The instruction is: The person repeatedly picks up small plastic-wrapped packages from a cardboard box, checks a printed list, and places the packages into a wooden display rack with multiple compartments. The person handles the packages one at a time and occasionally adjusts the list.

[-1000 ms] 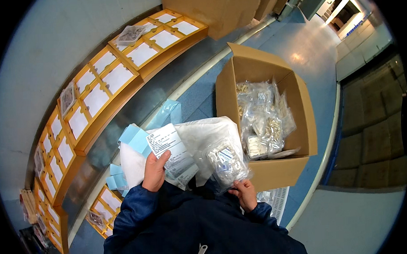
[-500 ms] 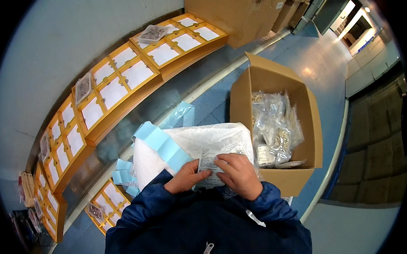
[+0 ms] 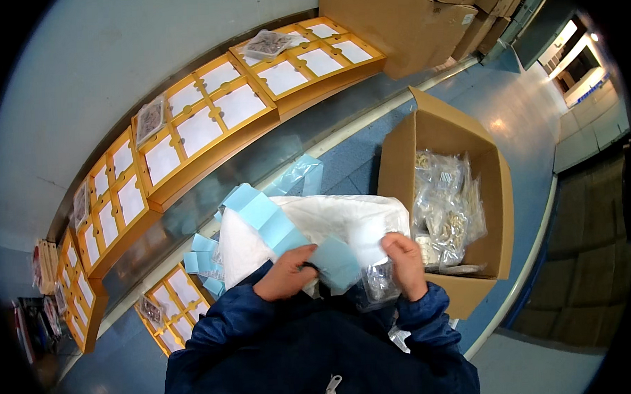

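My left hand (image 3: 287,273) is closed on the end of a pale blue folded paper strip (image 3: 264,216), and one blue square hangs blurred beside the fingers. Thumb and fingers of my right hand (image 3: 408,263) pinch a thin white sheet (image 3: 366,240), smeared by motion. Just below the sheet, a clear plastic package (image 3: 380,284) rests against my lap; what it contains cannot be made out. Under the strip and behind both hands lies a white sack (image 3: 241,258).
An open cardboard box (image 3: 505,211) on the right holds several clear bags (image 3: 451,206). Yellow divided trays (image 3: 216,148) with white sheets line the left wall, some bearing clear plastic boxes (image 3: 267,44). Another yellow tray (image 3: 176,299) and more blue strips (image 3: 205,260) lie at lower left.
Both hands were together on a printed label over a clear package. Now they are apart, the left with the blue strip, the right lifting a white sheet. The whole view has shifted slightly.
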A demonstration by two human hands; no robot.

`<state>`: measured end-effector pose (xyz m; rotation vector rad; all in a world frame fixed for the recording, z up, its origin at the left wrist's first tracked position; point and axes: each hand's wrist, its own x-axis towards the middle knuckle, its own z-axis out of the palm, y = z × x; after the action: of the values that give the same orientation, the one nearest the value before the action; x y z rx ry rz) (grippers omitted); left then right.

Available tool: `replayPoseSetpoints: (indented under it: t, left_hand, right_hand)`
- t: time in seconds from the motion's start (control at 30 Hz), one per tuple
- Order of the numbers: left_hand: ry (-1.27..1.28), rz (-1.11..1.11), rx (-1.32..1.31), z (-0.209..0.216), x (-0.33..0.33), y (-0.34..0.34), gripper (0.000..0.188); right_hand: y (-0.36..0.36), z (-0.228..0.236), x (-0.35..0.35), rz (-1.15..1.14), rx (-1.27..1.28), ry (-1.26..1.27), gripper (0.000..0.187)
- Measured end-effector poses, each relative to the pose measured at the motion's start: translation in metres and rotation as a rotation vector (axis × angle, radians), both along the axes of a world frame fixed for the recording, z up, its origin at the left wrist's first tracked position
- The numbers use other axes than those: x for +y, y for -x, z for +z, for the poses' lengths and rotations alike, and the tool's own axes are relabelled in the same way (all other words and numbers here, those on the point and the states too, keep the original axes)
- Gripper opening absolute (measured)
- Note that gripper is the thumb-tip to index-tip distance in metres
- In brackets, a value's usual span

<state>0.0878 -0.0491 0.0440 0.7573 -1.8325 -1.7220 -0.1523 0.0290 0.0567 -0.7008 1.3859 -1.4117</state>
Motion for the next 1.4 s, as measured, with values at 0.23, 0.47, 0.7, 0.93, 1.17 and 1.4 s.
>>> replayPoseSetpoints:
  t: [0.23,0.47,0.7,0.93,1.17,1.4]
  left_hand:
    - [-0.281,-0.152,0.066,0.045,-0.040,-0.022,0.035]
    - [-0.783,-0.312,0.088,0.041,-0.019,0.019,0.055]
    - [-0.796,-0.141,0.154,0.028,-0.009,0.026,0.054]
    - [-0.641,-0.451,0.032,0.002,0.002,0.033,0.059]
    - [-0.377,-0.497,-0.507,-0.047,0.009,0.039,0.045]
    - [-0.348,-0.314,-0.344,-0.088,0.020,0.071,0.029]
  right_hand:
    - [0.035,0.033,-0.016,-0.287,0.888,0.318,0.008]
    - [-0.025,0.022,-0.025,0.253,1.307,0.666,0.027]
    - [-0.024,0.022,-0.014,0.150,1.061,0.375,0.043]
    - [0.014,-0.014,0.002,0.116,0.238,-0.169,0.020]
    - [0.086,-0.042,0.051,-0.136,-0.018,-0.107,0.010]
    - [0.062,-0.064,0.073,-0.190,-0.137,-0.116,0.009]
